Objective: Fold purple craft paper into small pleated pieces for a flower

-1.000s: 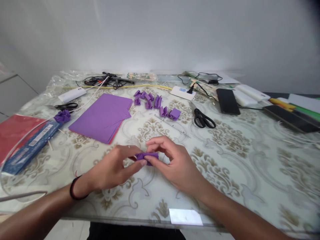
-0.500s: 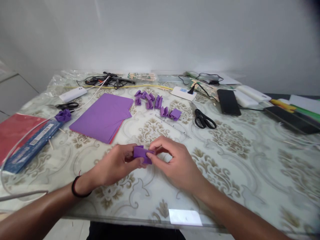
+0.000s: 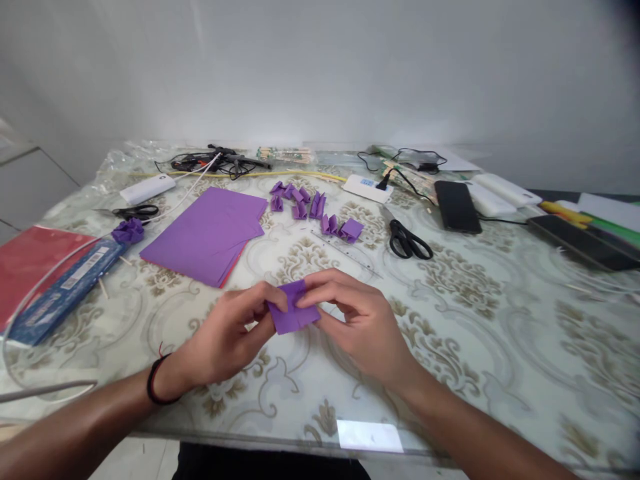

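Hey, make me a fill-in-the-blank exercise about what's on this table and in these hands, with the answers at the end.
1. The left hand and right hand hold a small paper coloured ____.
2. The bracelet is on the ____ wrist.
3. Beneath the top sheets of the large paper stack, an edge coloured ____ shows.
4. The scissors beyond the right hand have handles coloured ____.

Missing words: purple; left; red; black.

A plain grey wall (image 3: pixel 320 73) rises behind the far edge of the bench (image 3: pixel 500 373). The bench is glossy and floral-patterned, with a bright rectangular patch (image 3: pixel 370 436) at its near edge. Pale floor (image 3: pixel 133 459) shows below.
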`<act>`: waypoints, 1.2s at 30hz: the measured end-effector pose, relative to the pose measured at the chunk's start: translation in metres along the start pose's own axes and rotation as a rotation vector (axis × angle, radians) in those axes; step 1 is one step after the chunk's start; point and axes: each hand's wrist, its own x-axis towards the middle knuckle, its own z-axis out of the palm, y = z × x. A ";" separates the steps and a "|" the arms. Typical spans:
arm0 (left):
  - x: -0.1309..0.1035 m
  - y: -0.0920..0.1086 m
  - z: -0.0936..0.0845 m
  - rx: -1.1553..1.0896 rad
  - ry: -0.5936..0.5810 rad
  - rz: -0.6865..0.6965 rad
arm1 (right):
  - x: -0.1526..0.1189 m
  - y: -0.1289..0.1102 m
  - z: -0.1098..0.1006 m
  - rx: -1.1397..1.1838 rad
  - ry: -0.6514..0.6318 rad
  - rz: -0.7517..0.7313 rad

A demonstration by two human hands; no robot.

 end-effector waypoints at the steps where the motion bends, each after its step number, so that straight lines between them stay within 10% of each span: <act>1: 0.000 -0.001 -0.001 0.040 -0.023 0.020 | 0.000 0.000 0.000 -0.004 0.002 -0.006; 9: 0.001 -0.002 -0.001 -0.272 -0.017 -0.040 | -0.001 0.001 -0.003 0.062 -0.024 0.000; 36: 0.004 0.009 0.006 -0.323 0.150 -0.231 | -0.002 -0.002 0.009 0.410 0.015 0.361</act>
